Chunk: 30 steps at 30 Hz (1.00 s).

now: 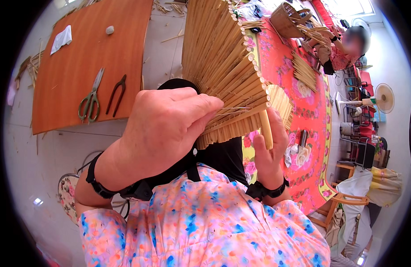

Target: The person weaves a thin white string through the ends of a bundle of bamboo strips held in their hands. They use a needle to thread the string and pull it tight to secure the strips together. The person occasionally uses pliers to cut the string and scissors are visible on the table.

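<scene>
Red flowered cloth (pixel 312 111) covers a long table on the right, with bundles of bamboo sticks (pixel 303 71) and a woven basket (pixel 287 20) on it, while a brown board (pixel 80 58) on the pale floor to the left carries scissors (pixel 90 99) and dark pliers (pixel 117 94). Held up close before the camera is a fan of bamboo ribs (pixel 223 66), the thin slats spreading up and outward from a gathered base. It looks light and springy, stiff along each slat but likely to split or snap if bent sideways, so the safest hold is at the bunched lower end. The left hand (pixel 163 129) sits at that lower edge, its fingers pressed together and curled, pinching fine strands against the ribs. The right hand (pixel 270 147) is under the fan's right corner, fingers closed around one thicker stick (pixel 266 129) that stands nearly upright, touching the slat ends.
</scene>
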### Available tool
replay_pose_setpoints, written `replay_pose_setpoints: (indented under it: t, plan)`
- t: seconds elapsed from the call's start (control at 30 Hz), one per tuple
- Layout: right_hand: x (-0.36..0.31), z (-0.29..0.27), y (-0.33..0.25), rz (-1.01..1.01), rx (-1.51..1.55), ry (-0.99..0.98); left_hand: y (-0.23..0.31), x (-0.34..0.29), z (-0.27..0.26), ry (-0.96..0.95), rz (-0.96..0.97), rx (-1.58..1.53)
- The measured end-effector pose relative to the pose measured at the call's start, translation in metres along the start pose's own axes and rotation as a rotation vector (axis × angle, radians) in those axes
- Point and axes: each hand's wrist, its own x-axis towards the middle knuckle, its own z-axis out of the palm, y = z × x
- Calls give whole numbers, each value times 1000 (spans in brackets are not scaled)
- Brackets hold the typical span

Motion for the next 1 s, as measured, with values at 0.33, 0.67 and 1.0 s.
replay_pose_setpoints:
  t: [0.33, 0.67, 1.0]
  plan:
    - [1, 10, -2, 11, -97, 36, 3, 2, -1, -27, 35, 43]
    - [2, 12, 2, -16, -106, 57, 1, 4, 0, -16, 63, 40]
    - [0, 11, 1, 5, -104, 60, 2, 7, -2, -25, 82, 77]
